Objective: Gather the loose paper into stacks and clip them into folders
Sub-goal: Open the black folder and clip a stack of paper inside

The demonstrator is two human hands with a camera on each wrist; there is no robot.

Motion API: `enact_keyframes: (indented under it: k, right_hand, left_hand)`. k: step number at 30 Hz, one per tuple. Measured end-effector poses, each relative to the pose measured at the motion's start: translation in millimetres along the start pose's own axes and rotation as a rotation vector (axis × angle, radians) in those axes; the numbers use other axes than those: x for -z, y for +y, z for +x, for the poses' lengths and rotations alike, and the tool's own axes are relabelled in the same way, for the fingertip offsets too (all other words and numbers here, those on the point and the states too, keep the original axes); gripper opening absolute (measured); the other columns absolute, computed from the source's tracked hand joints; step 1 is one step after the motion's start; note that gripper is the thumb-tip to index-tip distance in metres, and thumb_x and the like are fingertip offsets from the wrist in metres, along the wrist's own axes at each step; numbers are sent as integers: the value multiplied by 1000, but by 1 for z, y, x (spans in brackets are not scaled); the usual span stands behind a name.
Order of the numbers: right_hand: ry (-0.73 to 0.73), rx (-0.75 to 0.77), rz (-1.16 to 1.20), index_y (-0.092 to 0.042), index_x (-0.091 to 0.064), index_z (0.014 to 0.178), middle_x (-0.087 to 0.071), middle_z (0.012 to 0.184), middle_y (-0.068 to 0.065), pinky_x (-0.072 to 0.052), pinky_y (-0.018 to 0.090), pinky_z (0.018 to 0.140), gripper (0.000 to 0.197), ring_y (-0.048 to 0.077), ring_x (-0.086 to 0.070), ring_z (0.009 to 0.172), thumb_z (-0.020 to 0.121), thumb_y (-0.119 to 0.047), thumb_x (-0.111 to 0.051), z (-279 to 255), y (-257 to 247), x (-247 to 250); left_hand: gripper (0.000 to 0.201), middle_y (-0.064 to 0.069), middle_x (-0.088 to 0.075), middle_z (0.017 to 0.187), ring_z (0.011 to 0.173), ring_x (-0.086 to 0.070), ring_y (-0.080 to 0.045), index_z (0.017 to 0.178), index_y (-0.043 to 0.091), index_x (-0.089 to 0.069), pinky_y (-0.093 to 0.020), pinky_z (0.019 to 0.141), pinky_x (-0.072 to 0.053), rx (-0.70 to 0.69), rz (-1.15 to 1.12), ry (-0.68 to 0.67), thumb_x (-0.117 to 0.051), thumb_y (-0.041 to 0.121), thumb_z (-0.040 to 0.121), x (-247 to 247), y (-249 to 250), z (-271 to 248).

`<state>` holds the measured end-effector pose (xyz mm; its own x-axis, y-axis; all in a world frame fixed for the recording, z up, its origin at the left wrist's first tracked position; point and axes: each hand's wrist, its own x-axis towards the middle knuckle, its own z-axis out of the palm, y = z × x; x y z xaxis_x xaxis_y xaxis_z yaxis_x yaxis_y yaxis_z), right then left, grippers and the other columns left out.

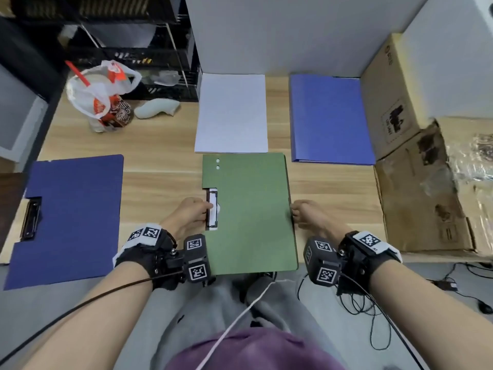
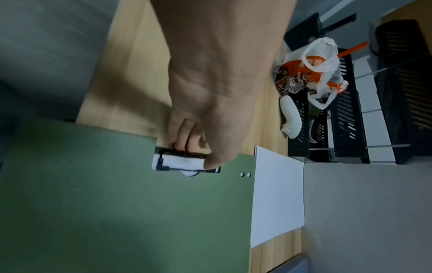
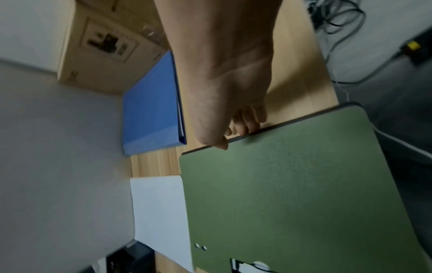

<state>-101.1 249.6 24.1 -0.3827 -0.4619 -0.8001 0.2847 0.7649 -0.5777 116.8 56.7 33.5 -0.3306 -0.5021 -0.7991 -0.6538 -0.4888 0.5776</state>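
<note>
A closed green folder [image 1: 253,209] lies at the table's near middle, its black clip [image 1: 212,208] showing through a cut-out on its left edge with white paper under it. My left hand [image 1: 190,213] grips that clip [image 2: 184,160], thumb on top, fingers curled at the edge. My right hand [image 1: 306,214] pinches the folder's right edge [image 3: 257,133]. Just beyond the folder sits a white paper stack [image 1: 232,113]. A dark blue clipboard folder [image 1: 66,217] lies at the left, and a lighter blue folder [image 1: 329,118] at the back right.
A plastic bag with a drink cup [image 1: 104,97] and a white object [image 1: 157,108] sit at the back left. Cardboard boxes [image 1: 416,166] line the right side. A grey partition [image 1: 266,36] stands behind the paper. Black crates [image 2: 346,114] are off the table's left.
</note>
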Motion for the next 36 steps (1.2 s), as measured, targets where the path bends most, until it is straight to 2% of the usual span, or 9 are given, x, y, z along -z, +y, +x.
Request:
enact_keyframes:
  k: [6, 12, 15, 20, 23, 26, 30, 34, 36]
  right_hand:
    - [-161, -115, 38, -23, -59, 92, -63, 72, -6, -37, 28, 62, 21, 12, -51, 64, 97, -32, -42, 15, -5, 7]
    - [-339, -91, -44, -24, -65, 106, -68, 94, -6, -47, 29, 82, 34, 11, -62, 83, 88, -50, -54, 13, -13, 10]
    - [-366, -61, 118, -19, -65, 107, -71, 100, -1, -55, 27, 75, 27, 10, -70, 81, 98, -39, -50, 6, -25, 24]
    - [-343, -54, 366, -9, -60, 122, -70, 117, 10, -59, 35, 74, 70, 21, -70, 98, 64, -39, -85, -3, -28, 71]
    - [-225, -25, 635, -6, -60, 122, -70, 116, 14, -61, 36, 77, 44, 25, -71, 98, 84, -27, -70, -11, -12, 100]
    - [-107, -31, 993, -4, -61, 115, -72, 108, 20, -62, 32, 70, 25, 28, -74, 86, 94, -17, -58, -19, 9, 115]
    - [-3, -117, 1253, 0, -54, 114, -66, 107, 30, -61, 38, 73, 23, 33, -74, 80, 95, -12, -57, -19, 33, 117]
    - [-12, -85, 1278, 0, -44, 128, -68, 106, 31, -61, 40, 77, 30, 37, -71, 93, 99, -6, -48, -6, 38, 115]
    - [7, -68, 1267, 5, -41, 129, -63, 109, 32, -62, 39, 73, 29, 39, -68, 96, 101, -2, -41, 5, 29, 115]
  left_hand:
    - [13, 1, -58, 73, 62, -55, -13, 87, 17, -57, -28, 63, -51, 15, -33, -37, -68, 11, 87, 3, -15, -9]
    - [14, 4, -59, 73, 65, -56, -8, 82, 18, -58, -20, 58, -45, -176, -119, 111, -70, 12, 87, 11, 10, -23]
    - [13, 7, -64, 66, 61, -59, -9, 81, 17, -59, -19, 58, -50, -255, -181, 147, -68, 9, 87, 0, 44, -18]
    - [9, 7, -70, 63, 58, -66, -8, 84, 15, -61, -21, 59, -56, -310, -254, 129, -70, 13, 87, -48, 110, 4]
    - [9, -1, -68, 80, 71, -65, -16, 90, 15, -62, -29, 71, -55, -347, -225, 67, -70, 16, 86, -88, 142, 20]
    - [10, 4, -67, 73, 62, -65, -8, 84, 17, -61, -23, 61, -54, -359, -171, 1, -70, 15, 86, -132, 165, 34]
    - [12, 3, -64, 80, 63, -64, -5, 94, 15, -60, -18, 56, -52, -362, -108, -33, -70, 13, 87, -178, 180, 47]
    - [36, -8, -68, 111, 91, -67, -20, 125, 7, -57, -34, 82, -56, -316, -84, -80, -64, 18, 92, -208, 186, 58]
    - [28, -6, -67, 104, 78, -68, -10, 124, 8, -55, -25, 72, -56, -295, -57, -111, -54, 14, 97, -217, 186, 61]
